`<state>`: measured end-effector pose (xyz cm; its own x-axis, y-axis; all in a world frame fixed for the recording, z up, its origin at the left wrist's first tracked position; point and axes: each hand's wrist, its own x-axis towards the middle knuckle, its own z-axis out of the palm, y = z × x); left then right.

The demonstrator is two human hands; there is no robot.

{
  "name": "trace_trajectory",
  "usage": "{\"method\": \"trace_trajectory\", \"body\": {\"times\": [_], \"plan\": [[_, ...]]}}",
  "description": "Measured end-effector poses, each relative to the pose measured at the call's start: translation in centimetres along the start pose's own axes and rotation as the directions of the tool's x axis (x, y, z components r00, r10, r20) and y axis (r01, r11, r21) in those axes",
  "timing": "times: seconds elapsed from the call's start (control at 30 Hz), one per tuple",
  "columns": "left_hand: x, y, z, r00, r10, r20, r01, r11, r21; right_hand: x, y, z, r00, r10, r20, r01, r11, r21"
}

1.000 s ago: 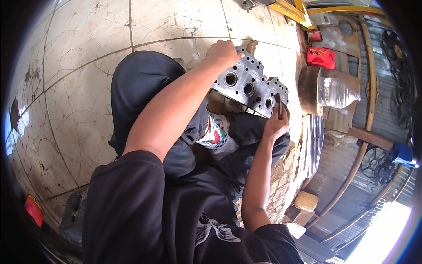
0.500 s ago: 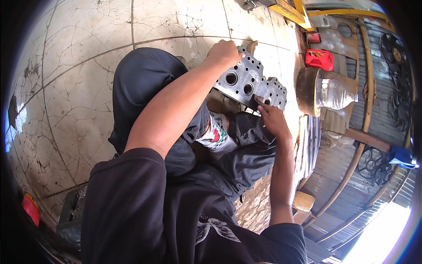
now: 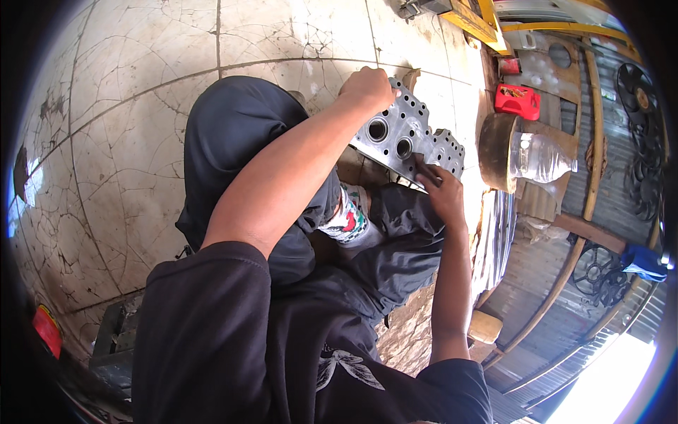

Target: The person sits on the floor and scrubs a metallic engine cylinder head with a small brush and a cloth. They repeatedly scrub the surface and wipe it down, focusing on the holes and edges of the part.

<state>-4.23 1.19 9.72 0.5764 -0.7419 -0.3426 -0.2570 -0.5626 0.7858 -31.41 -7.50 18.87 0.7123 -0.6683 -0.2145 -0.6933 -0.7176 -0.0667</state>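
Observation:
A grey metal cylinder head (image 3: 417,128), with round bores and many small holes in its flat face, lies tilted in front of my legs. My left hand (image 3: 369,90) is closed over its far left end, thumb on the top face. Near the opposite end, my right hand (image 3: 446,196) pinches a small dark flat piece (image 3: 426,172) against the near edge of that face. What this piece is cannot be made out. It and my fingers hide one of the bores.
Pale cracked tiles (image 3: 141,141) cover the floor at left. On the right stand a round drum-like block (image 3: 496,150), a clear plastic bottle (image 3: 540,154) and a red case (image 3: 518,102). A yellow frame (image 3: 473,25) stands at the far right; a dark metal box (image 3: 116,339) is near left.
The fingers of my right hand have bent in, and the dark piece shows more, held closer to the near edge. My left hand keeps its hold. The whole view has shifted slightly.

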Motion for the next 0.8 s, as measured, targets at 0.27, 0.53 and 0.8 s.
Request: {"method": "trace_trajectory", "body": {"times": [0.27, 0.53, 0.8], "plan": [[0.2, -0.2, 0.3, 1.0, 0.022, -0.007, -0.022, 1.0, 0.009, -0.3, -1.9, 1.0, 0.973, -0.093, -0.212, 0.075, 0.993, -0.09], [0.4, -0.4, 0.2, 1.0, 0.013, -0.007, -0.013, 1.0, 0.0, 0.0, -2.7, 0.4, 0.996, -0.062, -0.063, 0.065, 0.997, 0.045], [0.0, -0.5, 0.1, 1.0, 0.009, 0.0, -0.009, 1.0, -0.018, 0.2, -2.3, 0.9, 1.0, -0.008, -0.023, 0.007, 0.999, -0.038]]}}
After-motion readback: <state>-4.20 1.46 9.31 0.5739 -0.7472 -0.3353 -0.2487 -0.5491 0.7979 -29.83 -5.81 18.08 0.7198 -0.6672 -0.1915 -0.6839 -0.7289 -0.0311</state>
